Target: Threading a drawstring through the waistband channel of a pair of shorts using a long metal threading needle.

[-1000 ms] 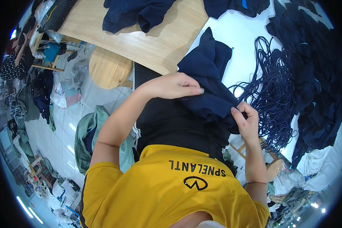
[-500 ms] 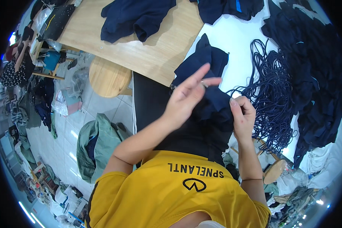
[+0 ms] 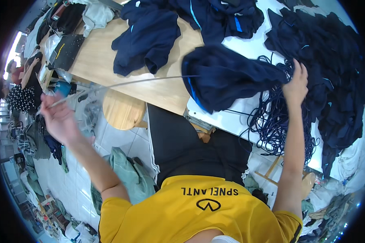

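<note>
My left hand [image 3: 59,115], partly smeared by motion, is far out to the left, its fingers closed on a dark cord [image 3: 138,81]. That cord runs taut across to a navy cloth piece [image 3: 227,77] with a bright blue edge, hood-like in shape. At the other end of the cloth, my right hand [image 3: 295,85] grips its narrow, bunched corner. The cloth hangs stretched above the white tabletop [image 3: 194,107]. Beneath my right hand lies a tangled heap of navy cords [image 3: 267,125].
Navy garments [image 3: 148,40] lie on the wooden table [image 3: 97,60], and a large dark pile [image 3: 324,73] covers the right side. A round wooden stool [image 3: 121,109] stands at the left, near green cloth [image 3: 129,174] on the floor. Another person [image 3: 22,97] is at far left.
My hands have gone from close together to wide apart, left hand outward with the cord, right hand up and right with the cloth. The cloth has moved off my lap to above the table.
</note>
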`<state>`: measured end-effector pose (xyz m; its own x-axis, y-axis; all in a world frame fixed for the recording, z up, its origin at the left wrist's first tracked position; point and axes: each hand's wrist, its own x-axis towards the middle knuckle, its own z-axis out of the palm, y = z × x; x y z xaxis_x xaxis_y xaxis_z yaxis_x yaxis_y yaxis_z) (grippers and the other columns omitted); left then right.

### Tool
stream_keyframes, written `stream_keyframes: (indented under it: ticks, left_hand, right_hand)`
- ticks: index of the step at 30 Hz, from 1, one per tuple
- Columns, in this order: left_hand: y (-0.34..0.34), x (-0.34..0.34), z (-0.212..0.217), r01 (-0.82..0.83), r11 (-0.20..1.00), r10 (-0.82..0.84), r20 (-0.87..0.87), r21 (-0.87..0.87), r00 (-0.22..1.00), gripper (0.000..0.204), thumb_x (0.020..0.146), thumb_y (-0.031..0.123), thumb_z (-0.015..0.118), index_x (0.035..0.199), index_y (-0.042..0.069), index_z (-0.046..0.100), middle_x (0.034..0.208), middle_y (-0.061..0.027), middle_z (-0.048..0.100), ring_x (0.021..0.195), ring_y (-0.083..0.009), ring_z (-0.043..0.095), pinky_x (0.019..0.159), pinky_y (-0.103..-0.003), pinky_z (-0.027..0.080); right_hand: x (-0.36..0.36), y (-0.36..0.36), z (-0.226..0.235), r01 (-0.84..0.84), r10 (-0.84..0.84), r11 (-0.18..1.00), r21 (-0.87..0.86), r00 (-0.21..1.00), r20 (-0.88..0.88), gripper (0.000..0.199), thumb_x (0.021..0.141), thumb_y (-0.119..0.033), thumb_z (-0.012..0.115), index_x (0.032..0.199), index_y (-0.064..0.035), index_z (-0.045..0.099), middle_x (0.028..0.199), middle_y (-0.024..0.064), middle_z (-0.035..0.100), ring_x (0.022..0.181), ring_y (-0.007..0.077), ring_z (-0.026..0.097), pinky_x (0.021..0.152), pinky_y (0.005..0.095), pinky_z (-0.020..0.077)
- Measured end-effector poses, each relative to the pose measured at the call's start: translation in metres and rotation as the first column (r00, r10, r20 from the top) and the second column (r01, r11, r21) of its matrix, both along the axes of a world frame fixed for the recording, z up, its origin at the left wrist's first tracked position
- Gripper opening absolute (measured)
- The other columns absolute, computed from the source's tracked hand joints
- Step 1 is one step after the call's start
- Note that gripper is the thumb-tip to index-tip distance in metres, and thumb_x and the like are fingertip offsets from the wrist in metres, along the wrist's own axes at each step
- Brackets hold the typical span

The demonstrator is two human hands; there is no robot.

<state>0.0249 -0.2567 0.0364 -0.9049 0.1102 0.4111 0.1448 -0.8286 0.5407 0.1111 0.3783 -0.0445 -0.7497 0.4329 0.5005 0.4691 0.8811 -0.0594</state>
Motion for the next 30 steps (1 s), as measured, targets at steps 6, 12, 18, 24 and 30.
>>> stream_keyframes:
  ticks: [6,12,18,24,30]
  left_hand:
    - [-0.228,-0.026,-0.033,-0.719,0.665,0.746,0.146,-0.201,0.649,0.029,0.1,0.027,0.042,0.102,0.001,0.055,0.123,-0.0128,0.061,0.093,-0.0228,0.065,0.091,-0.039,0.051]
    - [-0.128,-0.075,-0.047,-0.665,0.655,0.755,0.339,-0.359,0.561,0.03,0.098,0.028,0.047,0.113,0.005,0.058,0.118,-0.0115,0.062,0.108,-0.0245,0.059,0.094,-0.041,0.049]
    - [0.165,-0.027,-0.019,-0.527,0.816,0.568,0.157,-0.239,0.808,0.016,0.095,0.01,0.054,0.107,0.012,0.045,0.126,-0.0168,0.054,0.114,-0.0307,0.057,0.099,-0.048,0.046]
    - [0.252,-0.004,-0.016,-0.467,0.881,0.471,0.201,-0.071,0.859,0.014,0.094,0.013,0.056,0.103,0.015,0.046,0.112,-0.0134,0.062,0.099,-0.0275,0.065,0.086,-0.044,0.056]
    - [0.254,0.004,-0.023,-0.445,0.884,0.467,0.21,-0.143,0.859,0.014,0.092,0.015,0.06,0.098,0.016,0.048,0.108,-0.0117,0.063,0.096,-0.0258,0.066,0.084,-0.041,0.057]
  right_hand:
    - [0.008,0.088,-0.041,0.303,-0.292,0.889,-0.342,0.953,0.085,0.061,0.078,-0.03,0.07,0.134,-0.0239,0.045,0.123,0.0071,0.06,0.113,0.0277,0.057,0.09,0.0435,0.0458]
    - [-0.014,0.121,-0.059,-0.422,-0.2,0.348,-0.837,0.839,-0.506,0.037,0.089,-0.01,0.058,0.126,-0.0069,0.053,0.114,0.0076,0.062,0.099,0.0162,0.06,0.085,0.0281,0.0484]
    - [-0.043,-0.131,0.031,-0.697,0.584,-0.037,-0.716,0.567,-0.582,0.037,0.083,-0.006,0.062,0.12,-0.0049,0.058,0.111,0.0059,0.063,0.101,0.0139,0.058,0.092,0.0288,0.0443]
    - [-0.045,-0.207,0.024,-0.428,0.566,-0.422,-0.799,0.565,-0.601,0.03,0.09,-0.008,0.059,0.118,0.0021,0.058,0.107,0.0075,0.065,0.101,0.0132,0.06,0.092,0.0254,0.0447]
    - [-0.039,-0.205,0.014,-0.457,0.42,-0.408,-0.79,0.674,-0.607,0.008,0.089,-0.004,0.058,0.096,-0.0001,0.059,0.096,0.0065,0.066,0.091,0.0134,0.061,0.086,0.0253,0.047]
